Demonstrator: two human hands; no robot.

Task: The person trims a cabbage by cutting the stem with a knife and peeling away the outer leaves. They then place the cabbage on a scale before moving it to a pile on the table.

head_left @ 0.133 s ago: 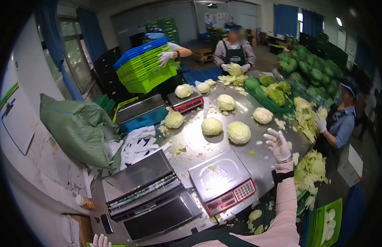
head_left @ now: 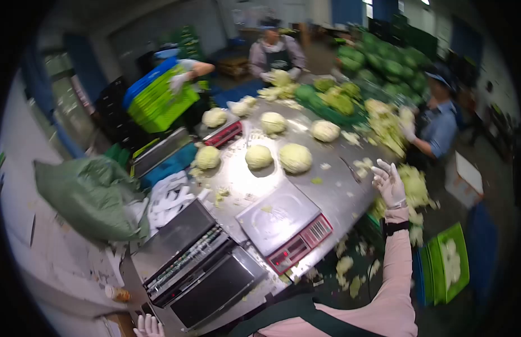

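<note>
My right hand (head_left: 388, 184), in a white glove, is raised over the right edge of the metal table (head_left: 342, 196). Its fingers are spread and hold nothing. Just left of it a knife (head_left: 350, 169) lies on the table. My left hand (head_left: 149, 327), also gloved, shows at the bottom left edge with fingers apart and nothing in them. Trimmed cabbages (head_left: 295, 158) sit mid-table, several in all. Nearer me stands a red and silver scale (head_left: 280, 216), with a small leaf scrap on its plate. A black wrapping machine (head_left: 215, 286) is to its left.
Across the table a person (head_left: 276, 53) handles a cabbage. Another person (head_left: 437, 118) works at the right beside leaves (head_left: 384, 123). At the back left, someone's arms hold stacked green crates (head_left: 162, 104). A green sack (head_left: 86, 194) lies left; a green crate (head_left: 451, 264) stands lower right.
The view has swung, so the scene sits further left and higher. The knife now shows beside my right hand. Both of my hands remain open.
</note>
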